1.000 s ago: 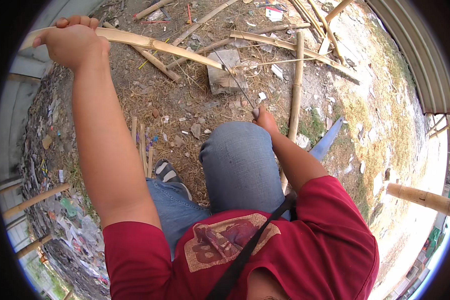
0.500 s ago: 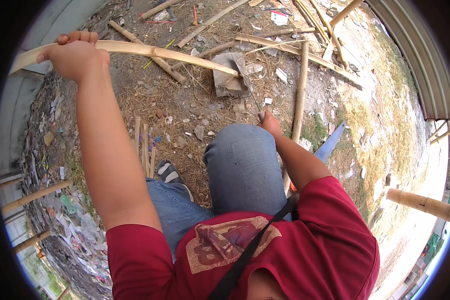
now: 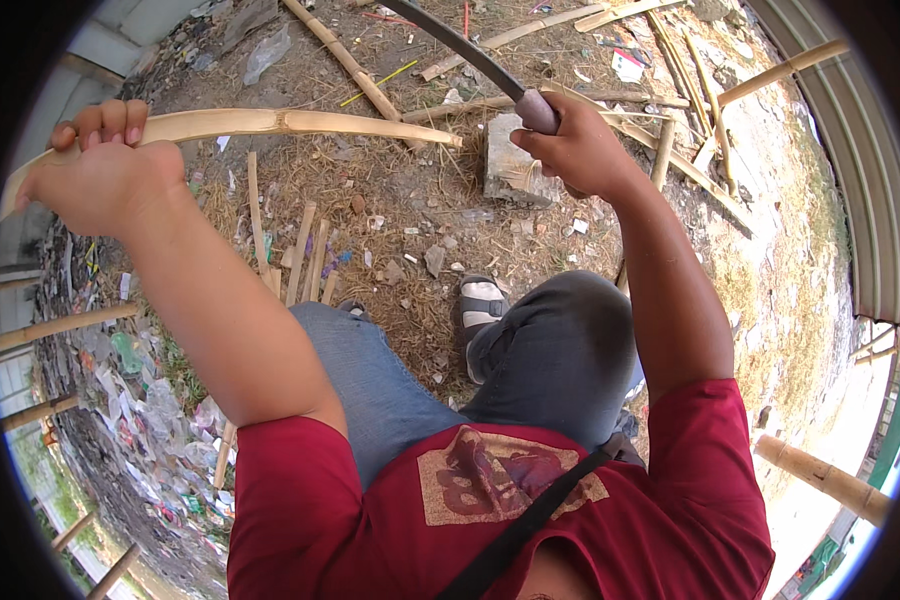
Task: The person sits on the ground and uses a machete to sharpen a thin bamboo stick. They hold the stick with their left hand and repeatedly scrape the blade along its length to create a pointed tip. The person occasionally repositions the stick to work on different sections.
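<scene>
Bamboo strip (image 3: 270,124), pale and split, held raised over the ground; runs from far left, behind the left hand, rightward to a free tip near centre frame, bowing slightly. Left hand (image 3: 105,175) clamped around it near the left end, fingers (image 3: 110,122) curled over the top edge, arm stretched out to the left.

Right hand (image 3: 575,150) closed tight on the rounded handle of a long knife (image 3: 460,50); dark curved blade points up and left, above and apart from the strip's tip. No contact between blade and strip.

Below the hands: grey stone block (image 3: 510,165) on the ground just beside the right hand in the picture. Ground covered in dry straw, chips and short bamboo slats (image 3: 300,250). Longer bamboo poles (image 3: 355,70) lie beyond. One sandalled foot (image 3: 482,305) planted near the block; knees in jeans, red shirt in the foreground. Litter heap (image 3: 140,420) at left.
</scene>
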`<act>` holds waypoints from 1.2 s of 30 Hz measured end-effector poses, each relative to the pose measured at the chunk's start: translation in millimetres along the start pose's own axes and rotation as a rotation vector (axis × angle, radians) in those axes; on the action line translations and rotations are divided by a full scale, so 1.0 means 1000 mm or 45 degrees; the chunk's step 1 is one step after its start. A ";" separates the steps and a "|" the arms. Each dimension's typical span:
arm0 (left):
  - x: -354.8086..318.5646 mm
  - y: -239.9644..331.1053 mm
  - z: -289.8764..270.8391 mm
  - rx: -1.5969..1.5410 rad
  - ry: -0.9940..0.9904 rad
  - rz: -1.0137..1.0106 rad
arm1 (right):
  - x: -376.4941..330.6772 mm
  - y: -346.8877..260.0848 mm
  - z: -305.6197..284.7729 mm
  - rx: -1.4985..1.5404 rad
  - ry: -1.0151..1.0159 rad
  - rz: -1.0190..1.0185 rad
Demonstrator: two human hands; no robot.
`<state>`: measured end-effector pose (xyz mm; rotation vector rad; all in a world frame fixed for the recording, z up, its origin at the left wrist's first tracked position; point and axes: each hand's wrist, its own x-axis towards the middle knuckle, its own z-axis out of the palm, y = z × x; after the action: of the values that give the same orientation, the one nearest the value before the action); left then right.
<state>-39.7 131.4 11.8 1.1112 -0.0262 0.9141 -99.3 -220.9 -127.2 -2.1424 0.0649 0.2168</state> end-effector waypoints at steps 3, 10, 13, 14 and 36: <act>-0.005 -0.024 -0.018 0.085 0.031 -0.078 | 0.016 -0.043 0.035 0.060 -0.096 0.053; -0.001 -0.092 -0.034 0.174 -0.084 -0.145 | 0.013 -0.018 0.219 0.269 0.098 0.075; -0.009 -0.077 -0.052 0.215 0.067 -0.177 | -0.013 0.017 0.281 0.175 -0.021 0.131; -0.010 -0.073 -0.052 0.222 0.145 -0.180 | -0.014 0.030 0.292 0.132 -0.004 0.114; 0.029 -0.067 -0.130 -0.053 -0.478 -0.308 | -0.006 -0.049 0.278 0.118 -0.153 -0.187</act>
<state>-30.9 241.7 -88.5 1.2047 -0.2132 0.4797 -134.5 37.6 -234.6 -2.0275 -0.1487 0.2511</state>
